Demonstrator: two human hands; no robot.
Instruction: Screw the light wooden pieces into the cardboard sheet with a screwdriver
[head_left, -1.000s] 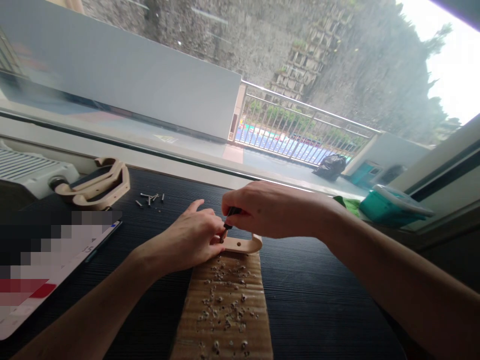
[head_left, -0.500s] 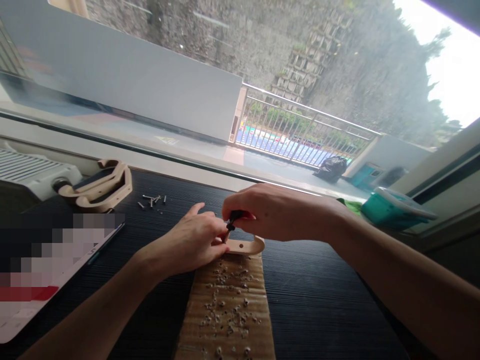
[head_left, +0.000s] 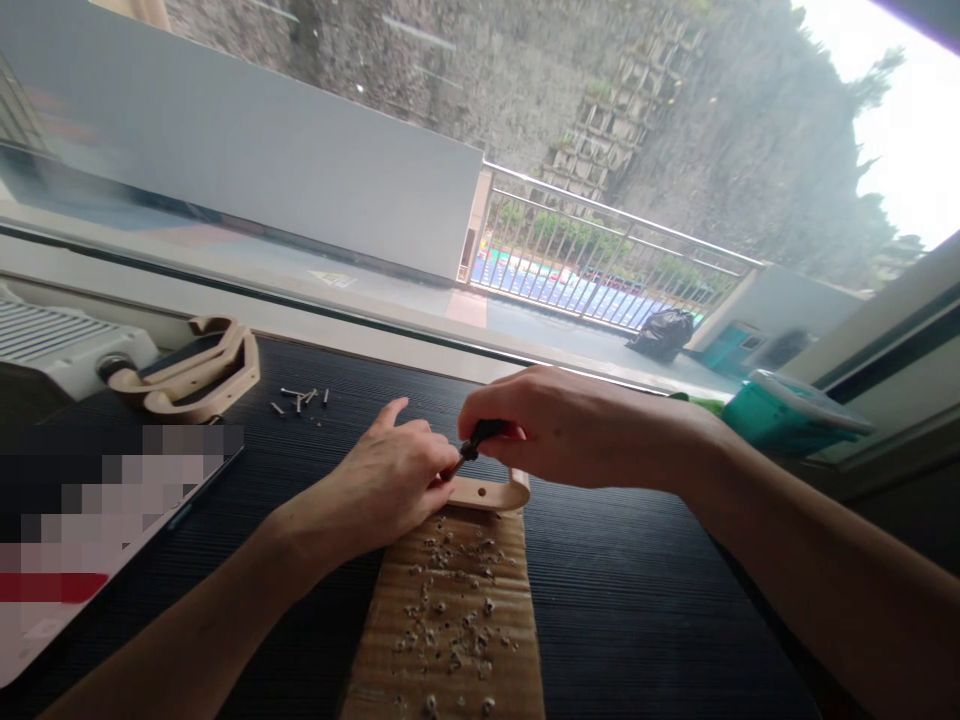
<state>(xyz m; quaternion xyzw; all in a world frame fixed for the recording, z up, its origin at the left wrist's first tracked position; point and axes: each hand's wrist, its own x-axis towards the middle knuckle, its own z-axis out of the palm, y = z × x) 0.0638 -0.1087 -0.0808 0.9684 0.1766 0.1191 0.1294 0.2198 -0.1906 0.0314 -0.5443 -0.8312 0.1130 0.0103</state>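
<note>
- The step in hand appears to be working a screwdriver [head_left: 486,434] at the left part of a wooden hook [head_left: 496,494], which sits across the far end of a brown block [head_left: 502,590] full of small holes.
- The next move seems to call for a firm hold on the hook, with the screwdriver tip well seated and in line with whatever it turns; a slanted push could let it slip towards the fingers.
- The left hand [head_left: 401,465] is mostly closed, holding the left end of the hook, its thumb low along the near side and an outer finger raised. Whether its fingertips also pinch a screw, I cannot tell.
- The right hand [head_left: 562,420] is closed around the dark handle of the screwdriver, which tilts down to the left. The tip is hidden by the left fingers.
- The left forearm rises from the lower left; the right forearm comes in from the lower right, with the right hand above the hook's curved end.
- On the tabletop [head_left: 637,600], loose screws [head_left: 299,400] lie beyond the left hand, and more wooden hooks [head_left: 202,400] lie farther left.
</note>
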